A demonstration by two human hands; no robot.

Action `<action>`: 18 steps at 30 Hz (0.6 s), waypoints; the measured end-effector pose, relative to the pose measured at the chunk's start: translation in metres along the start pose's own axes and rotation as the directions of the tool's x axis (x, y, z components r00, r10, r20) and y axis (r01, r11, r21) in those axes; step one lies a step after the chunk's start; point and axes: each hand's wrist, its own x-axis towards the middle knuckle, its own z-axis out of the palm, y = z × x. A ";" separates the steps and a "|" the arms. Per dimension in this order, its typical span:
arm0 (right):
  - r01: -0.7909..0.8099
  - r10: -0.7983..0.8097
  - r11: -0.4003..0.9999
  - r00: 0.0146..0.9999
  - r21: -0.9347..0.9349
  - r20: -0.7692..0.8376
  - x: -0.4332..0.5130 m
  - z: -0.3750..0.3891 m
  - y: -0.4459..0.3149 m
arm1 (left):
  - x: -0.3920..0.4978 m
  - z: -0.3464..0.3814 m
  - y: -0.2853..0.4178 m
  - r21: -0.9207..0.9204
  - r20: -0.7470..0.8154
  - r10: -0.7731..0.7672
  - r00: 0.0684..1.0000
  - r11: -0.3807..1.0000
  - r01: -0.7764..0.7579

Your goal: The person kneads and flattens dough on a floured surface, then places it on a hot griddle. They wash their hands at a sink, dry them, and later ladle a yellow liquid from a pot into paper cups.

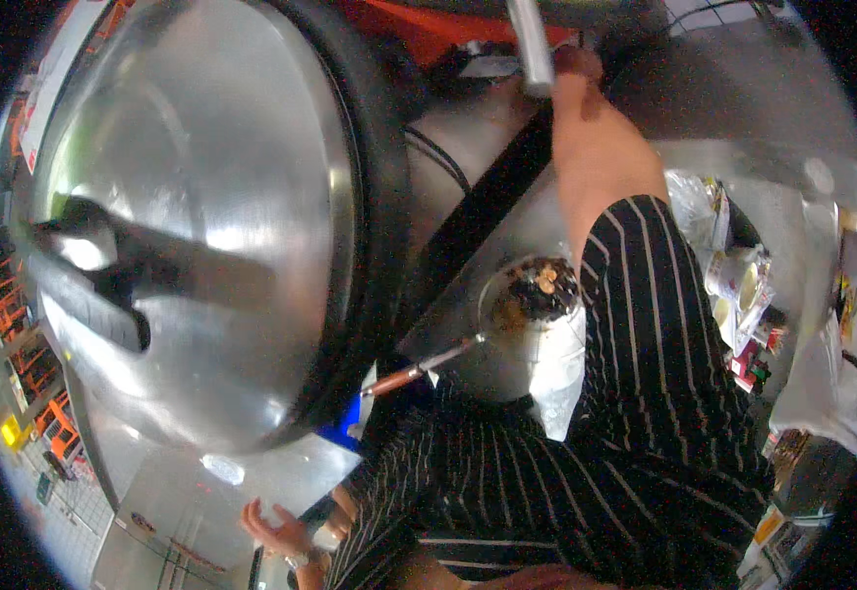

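My right hand (578,85), blurred, is at the lower end of a metal tube-like handle (533,48), above a black bar (487,195); its grip on either is unclear. A striped sleeve covers that arm. Beside the sleeve, a round container or pan (502,369) shows dark and tan contents (543,284). A tool with a wooden handle (399,380) points at its edge. At the lower left, a hand with spread fingers (277,527) and a wristwatch is seen beside a white panel (318,472); whether it is my left hand I cannot tell.
A large, shiny domed steel vessel or lid (251,147) with a dark rim fills the left, with a handle-like metal part (97,302) across it. On the right, plastic-wrapped packages (745,287) lie on a grey surface. Orange racks (60,428) stand at the far left.
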 end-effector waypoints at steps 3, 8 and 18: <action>0.036 -0.037 0.999 0.999 0.023 0.023 -0.027 -0.002 -0.004 | -0.003 -0.003 0.063 -0.356 -0.004 0.232 0.973 0.909 -0.218; 0.215 -0.234 0.937 0.972 0.276 0.036 -0.054 -0.020 0.015 | 0.023 -0.008 0.169 -0.532 0.121 0.679 0.724 0.660 -0.531; -0.145 -0.038 0.631 0.975 0.762 0.217 -0.111 0.020 0.026 | 0.060 0.086 0.325 -0.746 0.182 0.737 0.651 0.534 -0.397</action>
